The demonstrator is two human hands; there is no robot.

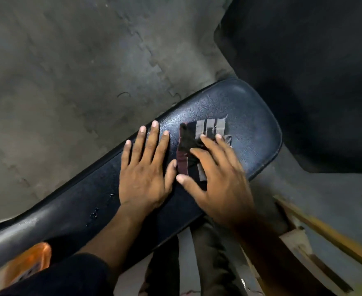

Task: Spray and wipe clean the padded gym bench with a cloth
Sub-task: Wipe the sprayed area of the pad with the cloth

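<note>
A dark padded bench runs from the lower left to the middle right of the head view. A striped cloth, dark with grey and maroon bands, lies on its rounded far end. My right hand presses down on the cloth, fingers spread over it. My left hand rests flat on the pad just left of the cloth, fingers apart, holding nothing. A few droplets glisten on the pad near my left wrist. No spray bottle can be made out with certainty.
Grey interlocking floor mats fill the left and top. A large dark pad stands at the upper right. An orange object sits at the lower left. A yellow-brown metal frame bar runs along the lower right.
</note>
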